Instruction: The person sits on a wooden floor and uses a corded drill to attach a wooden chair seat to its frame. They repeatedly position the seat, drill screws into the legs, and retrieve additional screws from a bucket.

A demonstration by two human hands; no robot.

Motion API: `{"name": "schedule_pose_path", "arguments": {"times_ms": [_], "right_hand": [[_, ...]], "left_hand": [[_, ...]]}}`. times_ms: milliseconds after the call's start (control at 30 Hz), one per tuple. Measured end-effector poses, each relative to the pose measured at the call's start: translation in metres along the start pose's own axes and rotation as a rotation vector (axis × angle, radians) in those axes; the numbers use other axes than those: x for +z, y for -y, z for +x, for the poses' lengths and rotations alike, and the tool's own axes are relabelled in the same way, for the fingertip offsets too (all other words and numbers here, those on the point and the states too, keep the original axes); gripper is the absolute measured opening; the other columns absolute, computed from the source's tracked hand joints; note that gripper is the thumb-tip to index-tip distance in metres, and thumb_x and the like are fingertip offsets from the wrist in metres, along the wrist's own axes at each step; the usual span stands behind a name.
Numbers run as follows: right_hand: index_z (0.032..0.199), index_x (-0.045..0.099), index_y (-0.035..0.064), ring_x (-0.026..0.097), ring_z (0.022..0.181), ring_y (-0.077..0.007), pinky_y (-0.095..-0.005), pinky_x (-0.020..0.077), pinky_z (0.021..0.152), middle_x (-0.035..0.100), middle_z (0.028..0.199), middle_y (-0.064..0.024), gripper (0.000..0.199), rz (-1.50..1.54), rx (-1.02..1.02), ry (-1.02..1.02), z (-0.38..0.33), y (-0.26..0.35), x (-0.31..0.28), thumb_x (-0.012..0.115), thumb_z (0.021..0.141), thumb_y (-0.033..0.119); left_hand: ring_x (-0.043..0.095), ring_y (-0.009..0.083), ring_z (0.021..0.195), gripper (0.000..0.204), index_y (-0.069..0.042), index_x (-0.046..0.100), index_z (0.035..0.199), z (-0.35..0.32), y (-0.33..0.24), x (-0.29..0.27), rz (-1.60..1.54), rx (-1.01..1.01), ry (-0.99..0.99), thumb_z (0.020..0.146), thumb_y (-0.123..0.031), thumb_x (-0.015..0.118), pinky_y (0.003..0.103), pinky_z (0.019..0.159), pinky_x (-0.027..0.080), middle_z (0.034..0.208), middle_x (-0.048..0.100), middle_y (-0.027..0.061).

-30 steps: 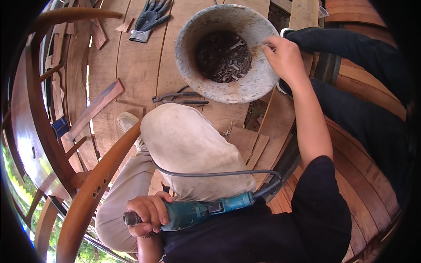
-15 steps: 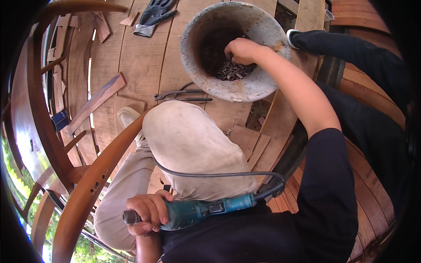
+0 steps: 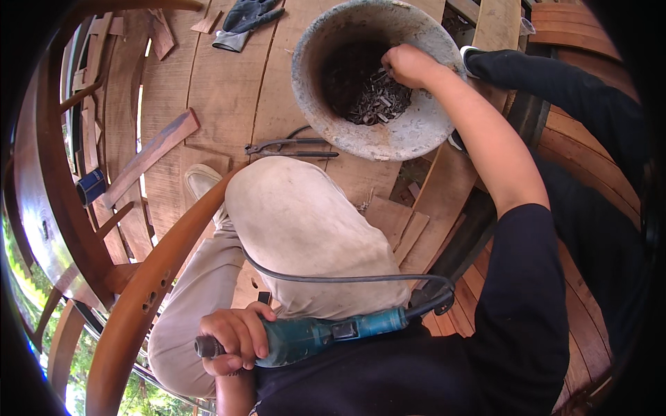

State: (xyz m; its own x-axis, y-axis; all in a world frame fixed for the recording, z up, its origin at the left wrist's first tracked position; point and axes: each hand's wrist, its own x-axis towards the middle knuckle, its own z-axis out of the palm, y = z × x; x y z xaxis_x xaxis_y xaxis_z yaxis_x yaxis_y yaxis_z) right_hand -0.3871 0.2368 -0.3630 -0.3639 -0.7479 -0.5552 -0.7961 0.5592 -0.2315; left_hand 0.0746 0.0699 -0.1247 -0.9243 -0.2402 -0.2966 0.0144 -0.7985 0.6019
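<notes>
Across my lap lies a teal die grinder [image 3: 298,341] with a dark metal nose and a black cord. My left hand [image 3: 236,336] is wrapped round its front end. A grey, crusted bucket [image 3: 423,130] stands tilted beyond my knee. Inside it is a heap of small dark and silvery scraps [image 3: 381,100]. My right hand [image 3: 411,66] reaches in over the bucket's right inner side, fingers curled together just above the heap. What those fingers hold, if anything, is too small to make out.
Pincers [image 3: 291,148] lie on the planks near the bucket. A black glove [image 3: 251,14] is at the far side. On the left are a curved wooden piece with holes [image 3: 149,305], a wood offcut [image 3: 156,156] and a blue can [image 3: 91,186]. Another person's dark-trousered leg [image 3: 555,80] is at right.
My right hand has moved right and slightly away from me inside the bucket, uncovering more of the scraps. My left hand and the die grinder have stayed in place.
</notes>
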Motion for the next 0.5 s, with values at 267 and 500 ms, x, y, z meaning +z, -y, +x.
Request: {"name": "schedule_pose_path", "arguments": {"times_ms": [267,500], "right_hand": [[0.089,0.074,0.0063,0.068,0.09,-0.0357,-0.0453,0.0536,0.081,0.072,0.09,-0.0172,0.01,0.15,-0.041,-0.051,-0.0089,-0.0067,-0.0099,0.068,0.081,0.011],[0.095,0.074,0.0075,0.068,0.094,-0.0375,-0.0461,0.0538,0.083,0.072,0.091,-0.0178,0.014,0.131,-0.02,-0.095,-0.0115,-0.0057,-0.0068,0.069,0.083,0.013]], "left_hand": [[0.067,0.0241,0.069,0.02,-0.014,0.052,0.061,0.0005,-0.0003,0.0014,0.013,-0.003,-0.007,0.068,-0.011,0.07,0.048,0.098,0.042,0.057,0.066,0.0063],[0.067,0.0243,0.067,0.02,-0.014,0.052,0.06,0.0,-0.0001,0.0022,0.014,-0.002,-0.019,0.067,-0.01,0.07,0.048,0.097,0.042,0.056,0.065,0.0063]]}}
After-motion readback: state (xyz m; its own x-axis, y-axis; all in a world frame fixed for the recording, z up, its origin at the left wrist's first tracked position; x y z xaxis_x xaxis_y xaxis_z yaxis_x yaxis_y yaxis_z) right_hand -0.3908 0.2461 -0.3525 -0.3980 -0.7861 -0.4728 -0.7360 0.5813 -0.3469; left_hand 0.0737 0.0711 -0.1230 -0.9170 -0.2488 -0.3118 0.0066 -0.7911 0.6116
